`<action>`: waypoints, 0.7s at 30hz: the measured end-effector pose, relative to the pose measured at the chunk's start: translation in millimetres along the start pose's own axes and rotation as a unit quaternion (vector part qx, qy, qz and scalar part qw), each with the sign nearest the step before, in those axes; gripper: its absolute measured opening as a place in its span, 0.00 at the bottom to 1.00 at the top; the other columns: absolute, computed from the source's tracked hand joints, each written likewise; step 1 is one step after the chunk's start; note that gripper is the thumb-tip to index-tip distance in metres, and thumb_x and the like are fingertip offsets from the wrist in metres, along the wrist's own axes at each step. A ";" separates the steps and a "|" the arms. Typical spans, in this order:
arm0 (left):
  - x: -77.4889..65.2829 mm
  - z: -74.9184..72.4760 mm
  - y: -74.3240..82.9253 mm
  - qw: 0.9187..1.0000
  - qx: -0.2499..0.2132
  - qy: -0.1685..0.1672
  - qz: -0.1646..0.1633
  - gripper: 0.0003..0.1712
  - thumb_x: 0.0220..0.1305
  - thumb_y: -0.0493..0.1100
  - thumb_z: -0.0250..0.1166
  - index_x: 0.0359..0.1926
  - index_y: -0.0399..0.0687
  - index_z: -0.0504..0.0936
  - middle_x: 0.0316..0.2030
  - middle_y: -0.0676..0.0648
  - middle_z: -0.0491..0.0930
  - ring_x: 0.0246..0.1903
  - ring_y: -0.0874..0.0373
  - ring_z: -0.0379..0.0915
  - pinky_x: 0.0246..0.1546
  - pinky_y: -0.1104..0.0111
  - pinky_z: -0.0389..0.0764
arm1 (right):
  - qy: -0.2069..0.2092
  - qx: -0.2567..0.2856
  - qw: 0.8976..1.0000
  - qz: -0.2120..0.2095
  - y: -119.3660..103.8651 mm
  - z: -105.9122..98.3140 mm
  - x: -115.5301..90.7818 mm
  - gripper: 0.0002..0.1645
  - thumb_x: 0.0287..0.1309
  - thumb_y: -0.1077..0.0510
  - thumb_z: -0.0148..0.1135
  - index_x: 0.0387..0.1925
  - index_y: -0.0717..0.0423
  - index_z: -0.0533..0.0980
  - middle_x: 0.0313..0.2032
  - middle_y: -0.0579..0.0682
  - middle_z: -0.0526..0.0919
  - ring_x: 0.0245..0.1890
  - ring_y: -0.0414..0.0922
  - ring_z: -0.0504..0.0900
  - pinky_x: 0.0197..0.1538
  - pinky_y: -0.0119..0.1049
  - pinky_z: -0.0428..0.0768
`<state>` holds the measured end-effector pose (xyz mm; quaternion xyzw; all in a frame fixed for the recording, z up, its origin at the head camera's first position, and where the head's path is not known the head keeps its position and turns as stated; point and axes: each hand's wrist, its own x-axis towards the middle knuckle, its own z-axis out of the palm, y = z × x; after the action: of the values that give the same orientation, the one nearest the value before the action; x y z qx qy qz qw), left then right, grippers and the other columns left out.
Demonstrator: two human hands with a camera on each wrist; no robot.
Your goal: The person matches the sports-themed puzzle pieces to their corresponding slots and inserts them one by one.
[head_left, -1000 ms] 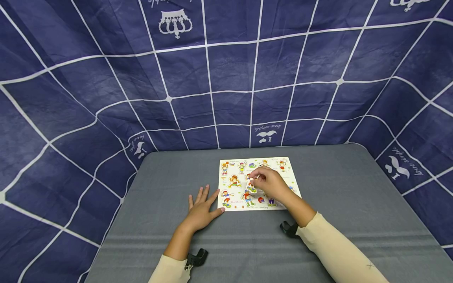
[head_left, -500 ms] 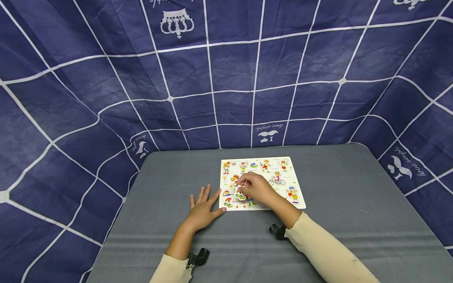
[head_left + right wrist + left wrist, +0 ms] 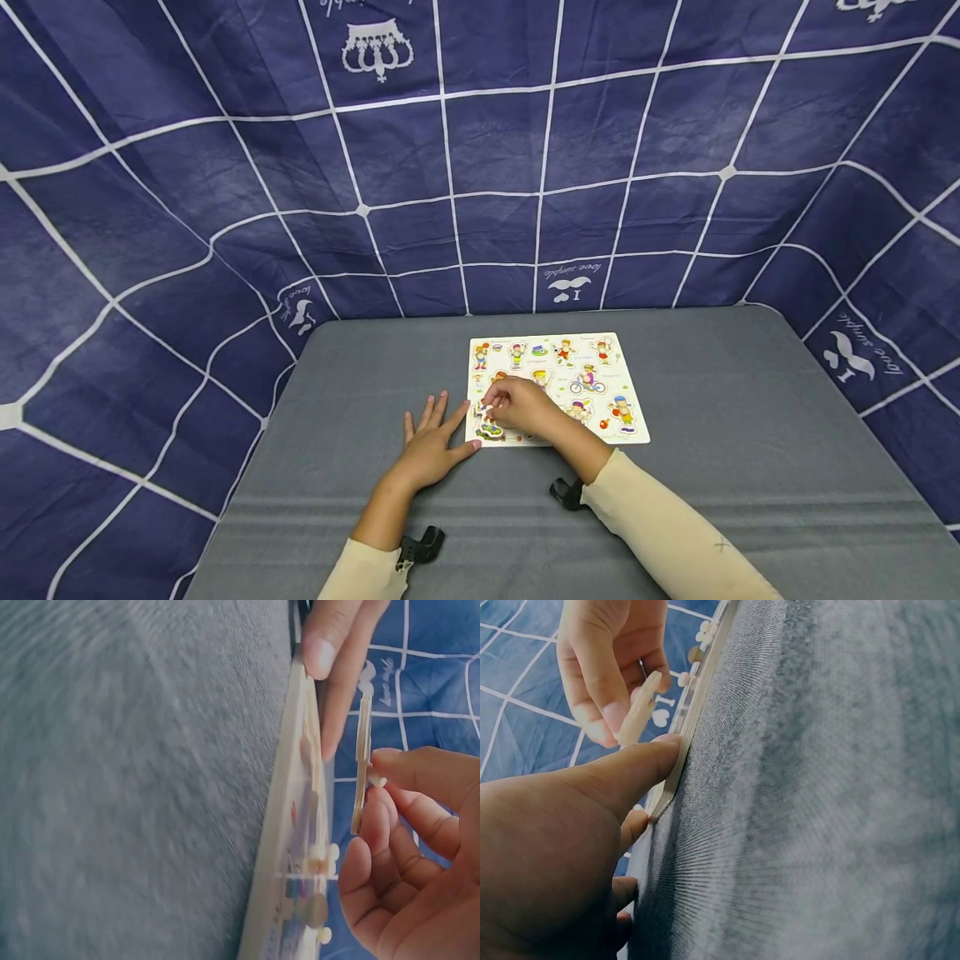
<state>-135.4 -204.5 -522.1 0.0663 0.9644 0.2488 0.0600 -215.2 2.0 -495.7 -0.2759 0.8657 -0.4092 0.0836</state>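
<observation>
A white puzzle board (image 3: 637, 435) with sports-figure pieces lies on the table. My right hand (image 3: 528, 408) pinches a knobbed puzzle piece (image 3: 490, 432) over the board's near left corner. Seen edge-on in the right wrist view, the piece (image 3: 361, 765) hangs apart from the board, its small knob (image 3: 377, 781) between thumb and fingers. My left hand (image 3: 426, 454) lies spread on the table at the board's left side. In the left wrist view its thumb (image 3: 660, 754) touches the board's edge. The right hand hides part of the lower left pieces.
Other pieces, such as a cyclist (image 3: 587, 380) and a basketball player (image 3: 623, 414), lie on the board. Grey cloth (image 3: 735, 433) covers the table. A blue curtain (image 3: 495, 142) with white lines hangs behind and on both sides.
My right hand has carried the puzzle piece left and toward the near left corner, uncovering figures in the middle and right of the board. The left hand stays in place.
</observation>
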 end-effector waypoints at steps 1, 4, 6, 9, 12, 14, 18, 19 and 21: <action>0.2 0.4 -0.3 1.000 0.000 -0.001 0.000 0.43 0.66 0.68 0.61 0.78 0.62 0.62 0.80 0.38 0.47 0.80 0.36 0.35 0.72 0.30 0.32 | -0.004 0.000 1.000 0.003 0.1 1.4 0.8 0.06 0.54 0.66 0.70 0.34 0.53 0.84 0.27 0.43 0.83 0.25 0.33 0.76 0.33 0.27 0.76; 0.9 0.8 -0.5 1.000 -0.002 -0.002 -0.002 0.43 0.66 0.69 0.61 0.78 0.64 0.62 0.80 0.38 0.46 0.81 0.37 0.34 0.72 0.30 0.31 | -0.015 0.004 1.000 0.005 1.0 5.4 3.2 0.07 0.53 0.67 0.70 0.33 0.54 0.83 0.27 0.44 0.84 0.25 0.34 0.76 0.32 0.28 0.75; 1.0 1.0 -0.8 1.000 -0.002 -0.002 -0.002 0.43 0.66 0.69 0.61 0.78 0.64 0.62 0.81 0.39 0.46 0.81 0.38 0.34 0.72 0.30 0.31 | -0.022 0.001 1.000 0.008 1.8 8.2 4.5 0.07 0.52 0.66 0.71 0.32 0.53 0.83 0.27 0.44 0.83 0.26 0.34 0.75 0.33 0.27 0.74; 1.1 0.9 -0.6 1.000 -0.003 -0.001 -0.002 0.43 0.66 0.69 0.61 0.77 0.64 0.62 0.80 0.39 0.46 0.81 0.37 0.34 0.72 0.30 0.30 | -0.025 -0.005 1.000 0.011 2.5 11.6 6.0 0.07 0.52 0.66 0.71 0.31 0.53 0.83 0.27 0.43 0.82 0.26 0.34 0.75 0.33 0.28 0.74; 0.9 0.8 -0.7 1.000 -0.005 0.000 -0.002 0.43 0.66 0.68 0.61 0.77 0.63 0.62 0.80 0.38 0.46 0.81 0.37 0.35 0.72 0.30 0.31 | -0.026 -0.013 0.999 0.019 1.7 13.9 7.1 0.07 0.53 0.66 0.71 0.31 0.52 0.82 0.26 0.43 0.82 0.25 0.35 0.75 0.32 0.28 0.74; 1.0 0.5 -0.4 1.000 -0.005 -0.002 -0.004 0.43 0.66 0.69 0.61 0.77 0.64 0.62 0.81 0.39 0.46 0.81 0.38 0.34 0.72 0.31 0.30 | -0.026 -0.019 0.999 0.022 1.2 14.9 7.8 0.06 0.53 0.66 0.71 0.30 0.52 0.82 0.26 0.43 0.81 0.25 0.35 0.75 0.32 0.29 0.73; 0.0 -0.6 0.8 1.000 -0.007 -0.005 -0.006 0.43 0.66 0.69 0.61 0.78 0.63 0.62 0.81 0.39 0.46 0.81 0.38 0.34 0.73 0.31 0.30 | -0.027 -0.025 0.999 0.029 0.7 16.5 9.1 0.06 0.53 0.66 0.70 0.30 0.52 0.82 0.25 0.43 0.81 0.25 0.36 0.74 0.31 0.29 0.72; -0.3 -0.6 0.8 1.000 -0.007 -0.004 -0.005 0.43 0.66 0.68 0.61 0.77 0.62 0.62 0.81 0.39 0.46 0.81 0.38 0.34 0.72 0.30 0.30 | -0.027 -0.028 0.999 0.029 0.6 16.8 9.4 0.06 0.54 0.66 0.70 0.30 0.52 0.82 0.25 0.43 0.81 0.25 0.36 0.74 0.31 0.29 0.72; -0.2 -0.4 0.4 1.000 -0.007 -0.005 -0.006 0.43 0.66 0.68 0.62 0.78 0.62 0.62 0.81 0.39 0.46 0.81 0.37 0.34 0.73 0.31 0.31 | -0.027 -0.029 0.999 0.031 0.4 17.3 10.2 0.06 0.54 0.66 0.70 0.31 0.51 0.82 0.25 0.43 0.81 0.25 0.36 0.74 0.31 0.29 0.72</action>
<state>-135.2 -204.4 -521.6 0.0616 0.9628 0.2544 0.0666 -217.4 -14.8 -506.4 -0.2623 0.8829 -0.3731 0.1116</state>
